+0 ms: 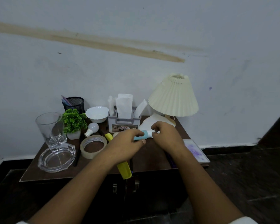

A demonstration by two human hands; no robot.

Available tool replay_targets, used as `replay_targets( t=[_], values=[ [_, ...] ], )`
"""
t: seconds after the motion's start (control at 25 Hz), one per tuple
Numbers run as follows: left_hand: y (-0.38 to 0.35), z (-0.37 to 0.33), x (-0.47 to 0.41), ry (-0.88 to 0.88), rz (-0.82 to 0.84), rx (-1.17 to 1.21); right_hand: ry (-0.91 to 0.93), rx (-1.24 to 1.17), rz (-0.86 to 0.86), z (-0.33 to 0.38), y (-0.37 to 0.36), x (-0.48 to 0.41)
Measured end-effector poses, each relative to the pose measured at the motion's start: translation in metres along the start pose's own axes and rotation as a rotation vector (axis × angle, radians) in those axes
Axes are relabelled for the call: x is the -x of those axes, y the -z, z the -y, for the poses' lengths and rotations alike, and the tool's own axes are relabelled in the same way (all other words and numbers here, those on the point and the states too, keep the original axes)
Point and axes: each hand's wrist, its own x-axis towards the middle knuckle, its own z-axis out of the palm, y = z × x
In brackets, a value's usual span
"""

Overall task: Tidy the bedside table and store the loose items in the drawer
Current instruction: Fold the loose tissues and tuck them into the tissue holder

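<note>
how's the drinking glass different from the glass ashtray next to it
The drinking glass stands tall and upright, near the table's back left; the glass ashtray is low, wide and oval, at the front edge. Both are clear, look empty and are untouched by either hand.
</note>
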Motion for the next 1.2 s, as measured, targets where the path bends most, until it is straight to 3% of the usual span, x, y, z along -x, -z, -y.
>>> replay_targets(
  t=[0.28,0.6,0.88,1.08,1.2],
  values=[
    [-0.012,0.008,-0.014,-0.037,-0.014,0.088,-0.096,0.034,-0.092,-0.032,0.009,-0.022],
    [-0.034,0.014,-0.045,-0.029,0.008,0.194,-0.206,0.016,0.004,-0.065,0.006,-0.045],
    [-0.043,0.018,-0.051,-0.012,0.053,0.256,-0.159,0.028,0.116,-0.070,0.002,-0.051],
    [-0.043,0.019,-0.048,-0.004,0.057,0.274,-0.116,-0.006,0.044,-0.068,0.001,-0.053],
    [-0.042,0.018,-0.046,-0.009,0.059,0.281,-0.083,0.003,0.096,-0.068,-0.002,-0.051]
  ],
)
